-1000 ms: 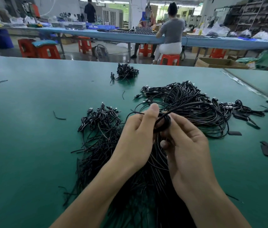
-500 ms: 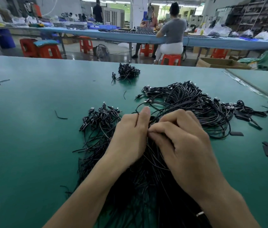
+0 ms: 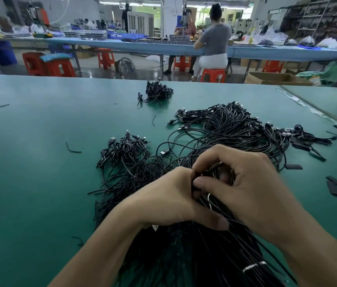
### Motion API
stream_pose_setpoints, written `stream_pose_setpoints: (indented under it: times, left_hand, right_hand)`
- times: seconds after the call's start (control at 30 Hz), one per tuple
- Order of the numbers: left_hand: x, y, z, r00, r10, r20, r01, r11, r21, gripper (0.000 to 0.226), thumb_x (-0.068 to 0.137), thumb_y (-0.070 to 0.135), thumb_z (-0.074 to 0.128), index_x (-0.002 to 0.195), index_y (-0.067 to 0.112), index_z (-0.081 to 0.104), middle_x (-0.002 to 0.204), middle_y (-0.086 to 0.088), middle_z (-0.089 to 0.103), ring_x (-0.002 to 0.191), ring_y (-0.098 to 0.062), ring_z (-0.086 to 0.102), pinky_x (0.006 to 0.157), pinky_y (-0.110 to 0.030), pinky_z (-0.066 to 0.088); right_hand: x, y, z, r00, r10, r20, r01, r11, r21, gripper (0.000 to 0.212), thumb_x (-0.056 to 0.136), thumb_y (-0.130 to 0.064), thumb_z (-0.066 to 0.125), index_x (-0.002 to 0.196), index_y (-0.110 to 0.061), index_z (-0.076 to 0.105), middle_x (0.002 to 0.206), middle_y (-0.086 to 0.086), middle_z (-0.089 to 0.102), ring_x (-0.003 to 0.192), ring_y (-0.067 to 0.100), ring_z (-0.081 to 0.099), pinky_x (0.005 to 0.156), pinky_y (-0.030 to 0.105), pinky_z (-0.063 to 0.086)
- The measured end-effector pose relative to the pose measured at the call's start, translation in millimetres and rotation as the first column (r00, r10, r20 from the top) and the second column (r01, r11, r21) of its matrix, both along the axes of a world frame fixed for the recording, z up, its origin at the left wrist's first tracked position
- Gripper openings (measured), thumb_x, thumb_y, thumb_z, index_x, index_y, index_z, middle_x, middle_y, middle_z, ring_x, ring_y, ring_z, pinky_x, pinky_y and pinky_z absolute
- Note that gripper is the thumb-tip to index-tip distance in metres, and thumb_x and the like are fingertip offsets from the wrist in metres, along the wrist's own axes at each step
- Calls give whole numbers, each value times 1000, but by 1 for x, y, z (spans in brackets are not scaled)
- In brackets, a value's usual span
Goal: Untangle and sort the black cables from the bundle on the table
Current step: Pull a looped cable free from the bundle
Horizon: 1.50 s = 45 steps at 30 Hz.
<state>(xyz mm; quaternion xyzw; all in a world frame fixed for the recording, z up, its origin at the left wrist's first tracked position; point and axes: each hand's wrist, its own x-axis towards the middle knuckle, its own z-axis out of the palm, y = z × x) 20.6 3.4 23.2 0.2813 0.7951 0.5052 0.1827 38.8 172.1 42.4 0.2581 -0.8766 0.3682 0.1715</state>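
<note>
Head view: the left hand [image 3: 169,200] and right hand [image 3: 254,183] meet over the cable bundle [image 3: 194,255] on the green surface [image 3: 39,183]. Each grip is curled round a few of its black strands. The bundle's long axis runs outward from the body, directly beneath both hands. The loose pile [image 3: 236,129] lies beyond, nearer the right hand.

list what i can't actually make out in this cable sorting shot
Head view only:
- coiled cable: mostly covered by the fingers of the left hand and the right hand, so its ends and number of turns can't be seen.
- bundle: its near end is cut off by the bottom edge, and part lies under both forearms.
- far small pile: the plug types are too small to tell.
</note>
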Motion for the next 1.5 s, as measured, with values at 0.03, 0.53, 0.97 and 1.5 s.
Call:
stream_pose_setpoints:
  times: [0.03, 0.53, 0.97, 1.5]
  left_hand:
    - [0, 0, -1, 999, 40, -29, -42, 998, -47, 34, 72, 22, 84, 66, 11, 54, 61, 2, 35, 56, -13, 35, 55, -29, 28]
    - [-2, 6, -3, 964, 230, -134, -251, 951, -178, 26, 82, 31, 73, 71, 11, 59, 61, 2, 48, 58, -15, 40, 57, -31, 37]
    - [1, 9, 2, 910, 215, 354, -294, 937, 187, 16, 73, 10, 62, 78, 16, 48, 55, 5, 34, 41, -7, 27, 38, -15, 21]
    - [-8, 8, -3, 925, 371, 75, -356, 785, 507, 13, 82, 34, 68, 90, 25, 74, 79, 1, 61, 72, -3, 56, 71, -17, 48]
  right_hand:
    - [0, -1, 0, 1000, -7, 8, 7, 999, 31, 29, 76, -20, 80, 95, -37, 65, 77, -33, 59, 63, 1, 53, 58, 8, 37]
    - [-1, -9, -3, 993, -113, 33, 108, 987, 118, 5, 80, -25, 78, 79, -28, 75, 87, -16, 67, 83, 11, 65, 75, 40, 53]
    - [2, -12, 1, 992, -116, -54, 123, 978, 170, 13, 90, -35, 50, 83, -26, 57, 99, -15, 55, 87, 15, 59, 74, 45, 52]
    - [-10, -8, -14, 960, -228, -165, 188, 956, -226, 8, 95, -19, 61, 88, -22, 64, 100, -8, 54, 93, -1, 55, 74, 7, 42]
